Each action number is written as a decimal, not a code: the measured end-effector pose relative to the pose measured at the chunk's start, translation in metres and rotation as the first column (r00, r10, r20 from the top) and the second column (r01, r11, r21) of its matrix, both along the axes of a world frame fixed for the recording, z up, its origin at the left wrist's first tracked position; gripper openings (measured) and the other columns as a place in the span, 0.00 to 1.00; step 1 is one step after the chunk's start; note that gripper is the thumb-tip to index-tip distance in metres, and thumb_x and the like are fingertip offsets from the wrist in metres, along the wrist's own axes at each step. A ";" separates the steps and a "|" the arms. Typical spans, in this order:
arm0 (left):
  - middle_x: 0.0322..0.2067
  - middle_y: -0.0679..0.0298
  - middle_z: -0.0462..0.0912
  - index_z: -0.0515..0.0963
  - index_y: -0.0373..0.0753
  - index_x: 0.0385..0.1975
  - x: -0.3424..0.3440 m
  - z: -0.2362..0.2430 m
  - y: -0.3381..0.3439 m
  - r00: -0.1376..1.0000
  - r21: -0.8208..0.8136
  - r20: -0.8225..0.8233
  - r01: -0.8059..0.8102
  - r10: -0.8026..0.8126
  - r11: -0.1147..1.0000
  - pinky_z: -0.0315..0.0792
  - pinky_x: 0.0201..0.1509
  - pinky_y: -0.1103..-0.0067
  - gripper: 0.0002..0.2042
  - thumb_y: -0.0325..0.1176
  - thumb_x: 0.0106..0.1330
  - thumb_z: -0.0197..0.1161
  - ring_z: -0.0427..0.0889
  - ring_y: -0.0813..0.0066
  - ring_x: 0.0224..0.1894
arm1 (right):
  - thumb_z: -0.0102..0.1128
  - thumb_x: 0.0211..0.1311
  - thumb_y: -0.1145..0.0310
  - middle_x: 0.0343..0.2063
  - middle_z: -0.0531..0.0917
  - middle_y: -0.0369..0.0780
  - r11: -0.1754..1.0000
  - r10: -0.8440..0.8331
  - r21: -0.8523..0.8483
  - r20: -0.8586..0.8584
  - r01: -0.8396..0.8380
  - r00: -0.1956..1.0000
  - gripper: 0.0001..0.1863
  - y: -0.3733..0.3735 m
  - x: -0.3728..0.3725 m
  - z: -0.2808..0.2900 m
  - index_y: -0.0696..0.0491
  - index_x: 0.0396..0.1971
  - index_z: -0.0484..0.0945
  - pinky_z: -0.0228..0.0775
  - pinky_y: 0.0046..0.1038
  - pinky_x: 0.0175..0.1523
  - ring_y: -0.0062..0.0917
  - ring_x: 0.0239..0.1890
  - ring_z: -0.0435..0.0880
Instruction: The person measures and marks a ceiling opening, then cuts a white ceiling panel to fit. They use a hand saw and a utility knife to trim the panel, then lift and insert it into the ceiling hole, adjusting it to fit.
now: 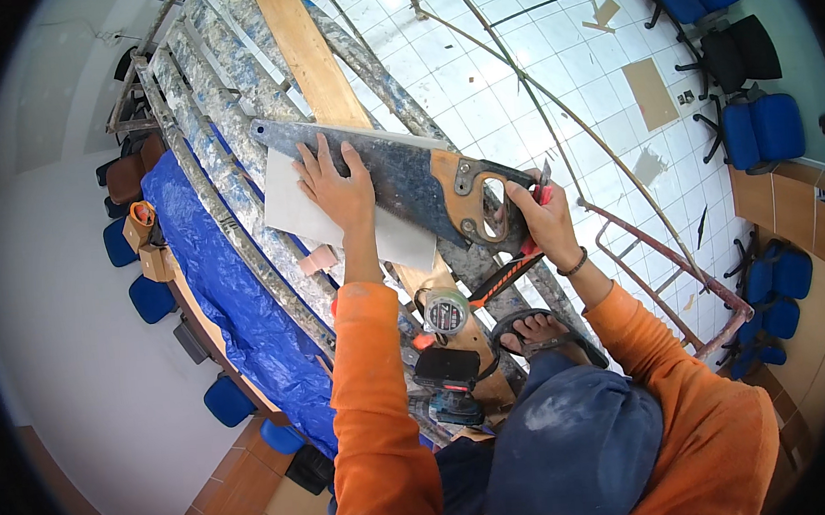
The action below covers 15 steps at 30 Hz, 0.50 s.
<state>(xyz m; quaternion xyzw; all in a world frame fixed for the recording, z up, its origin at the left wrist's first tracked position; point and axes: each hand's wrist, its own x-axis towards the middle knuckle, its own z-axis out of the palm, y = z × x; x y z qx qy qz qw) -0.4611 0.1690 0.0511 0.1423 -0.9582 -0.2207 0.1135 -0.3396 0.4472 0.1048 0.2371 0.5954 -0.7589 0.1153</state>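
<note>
While the left hand [339, 191] rests flat, fingers spread, on the handsaw [397, 177] lying lengthwise across the white panel [402, 239], the right hand [549, 224], grasping a red utility knife [544, 194], is nearer the saw's handle [467, 204], beyond the panel's right end

the handsaw [378, 176] lies across a sheet [404, 241] on the scaffold planks [262, 88]; a tape measure [446, 312] sits nearer, just beyond a power tool [447, 370]; a tarp [226, 261] spreads left of the planks, chairs [763, 130] stand far right.
</note>
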 end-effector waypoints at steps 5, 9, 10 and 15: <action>0.77 0.49 0.61 0.75 0.44 0.69 0.000 0.001 0.001 0.999 0.026 -0.048 0.005 -0.004 1.000 0.43 0.81 0.50 0.27 0.51 0.76 0.55 0.52 0.41 0.80 | 0.67 0.67 0.60 0.22 0.87 0.42 0.933 0.154 0.327 0.011 -0.149 0.988 0.20 0.007 -0.008 0.017 0.64 0.44 0.80 0.76 0.27 0.30 0.22 0.24 0.86; 0.76 0.48 0.62 0.76 0.42 0.68 0.001 0.001 0.001 0.999 0.011 -0.050 -0.002 0.003 1.000 0.45 0.81 0.49 0.26 0.50 0.76 0.57 0.54 0.41 0.79 | 0.68 0.62 0.59 0.20 0.85 0.47 0.801 0.295 0.555 -0.038 -0.226 0.955 0.25 0.013 -0.014 0.031 0.60 0.53 0.80 0.76 0.32 0.31 0.32 0.22 0.86; 0.76 0.48 0.62 0.76 0.42 0.67 0.001 0.001 0.001 0.998 0.004 -0.064 0.007 -0.007 1.000 0.45 0.81 0.49 0.26 0.49 0.75 0.57 0.54 0.41 0.79 | 0.68 0.60 0.59 0.21 0.84 0.49 0.782 0.334 0.553 0.014 -0.286 0.942 0.26 0.015 -0.015 0.033 0.58 0.55 0.80 0.77 0.33 0.32 0.35 0.22 0.86; 0.75 0.46 0.64 0.77 0.40 0.66 0.002 0.000 0.002 0.998 -0.004 -0.066 0.010 -0.010 1.000 0.45 0.81 0.49 0.26 0.47 0.74 0.60 0.55 0.41 0.79 | 0.67 0.58 0.60 0.22 0.84 0.50 0.724 0.407 0.615 -0.014 -0.313 0.913 0.30 0.015 -0.019 0.027 0.50 0.62 0.80 0.78 0.37 0.34 0.43 0.23 0.85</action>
